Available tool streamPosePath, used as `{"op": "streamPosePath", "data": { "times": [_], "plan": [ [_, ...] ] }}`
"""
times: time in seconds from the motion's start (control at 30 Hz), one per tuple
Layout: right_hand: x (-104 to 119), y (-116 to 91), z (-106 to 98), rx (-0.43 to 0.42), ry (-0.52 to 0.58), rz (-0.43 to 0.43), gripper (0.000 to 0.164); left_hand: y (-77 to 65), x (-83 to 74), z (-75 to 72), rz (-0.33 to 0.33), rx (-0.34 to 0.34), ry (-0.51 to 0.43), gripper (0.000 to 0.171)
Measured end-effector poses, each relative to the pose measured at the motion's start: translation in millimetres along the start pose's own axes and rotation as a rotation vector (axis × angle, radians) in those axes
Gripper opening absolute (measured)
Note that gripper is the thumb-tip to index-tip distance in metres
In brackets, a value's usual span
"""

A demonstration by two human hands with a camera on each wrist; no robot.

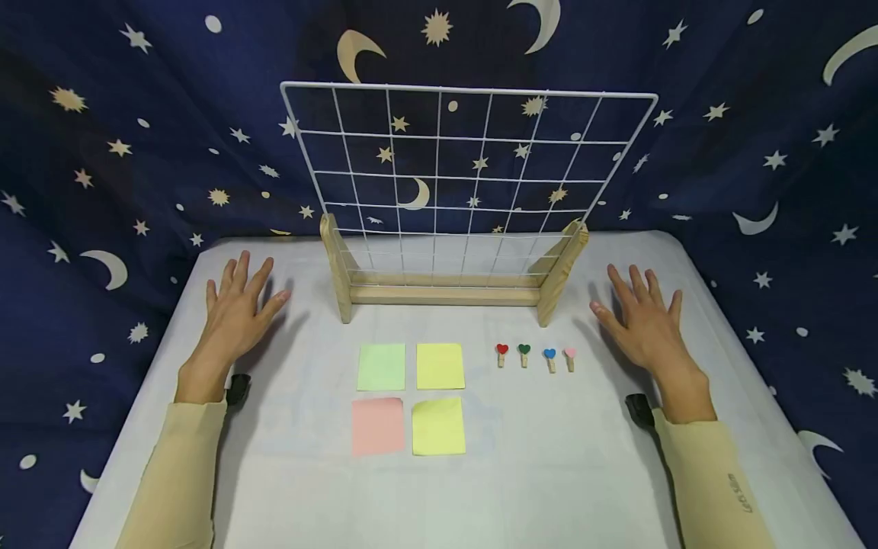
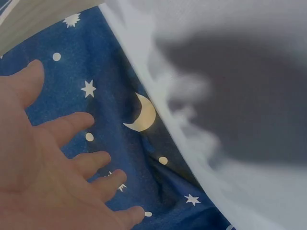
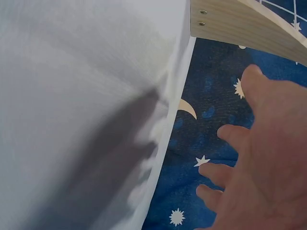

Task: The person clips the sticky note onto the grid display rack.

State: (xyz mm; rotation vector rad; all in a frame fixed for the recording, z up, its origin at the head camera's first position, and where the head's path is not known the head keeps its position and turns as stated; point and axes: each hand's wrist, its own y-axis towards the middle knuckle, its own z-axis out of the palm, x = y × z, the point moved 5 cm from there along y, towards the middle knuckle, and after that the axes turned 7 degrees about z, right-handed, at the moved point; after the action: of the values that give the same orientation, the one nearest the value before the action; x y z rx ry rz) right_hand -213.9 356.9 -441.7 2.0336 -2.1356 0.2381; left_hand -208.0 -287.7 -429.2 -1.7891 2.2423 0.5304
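Observation:
My left hand (image 1: 236, 316) hovers over the left side of the table with fingers spread, holding nothing. On the other side, my right hand (image 1: 645, 332) is spread the same way, nearest to a row of small wooden clothespins with hearts: red (image 1: 501, 354), green (image 1: 524, 355), blue (image 1: 550, 360) and pink (image 1: 570, 359). Sticky notes lie between the hands: a green one (image 1: 381, 367), a pink one (image 1: 378, 426) and two yellow ones, one above (image 1: 440, 366) the other (image 1: 438, 426). Behind them stands a white wire grid (image 1: 437, 138) in a wooden stand (image 1: 444, 295).
A white cloth covers the table (image 1: 549, 473). Dark blue curtain (image 1: 206, 145) with moons and stars hangs behind and on both sides, close to the table edges. The grid rises tall and leans back at the table's far edge.

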Motion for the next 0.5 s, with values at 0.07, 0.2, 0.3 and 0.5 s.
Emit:
{"op": "streamPosePath", "data": {
  "times": [0.07,0.2,0.3,0.5],
  "plan": [
    [1.4,0.4,2.1,0.002,0.001,0.001,0.080,-1.0,0.8,-1.2,-0.005,-0.004,0.007,0.075],
    [2.1,-0.1,4.2,-0.010,0.016,-0.003,0.075,-0.8,1.0,-2.9,-0.003,-0.003,0.013,0.074],
    [2.2,-0.3,4.0,-0.015,0.032,-0.007,0.073,0.5,-0.3,-3.8,0.003,0.003,0.012,0.074],
    [-2.1,-1.4,-0.8,0.005,0.048,0.003,0.073,2.2,-3.5,-0.7,-0.003,0.009,0.011,0.074]
  ]
}}
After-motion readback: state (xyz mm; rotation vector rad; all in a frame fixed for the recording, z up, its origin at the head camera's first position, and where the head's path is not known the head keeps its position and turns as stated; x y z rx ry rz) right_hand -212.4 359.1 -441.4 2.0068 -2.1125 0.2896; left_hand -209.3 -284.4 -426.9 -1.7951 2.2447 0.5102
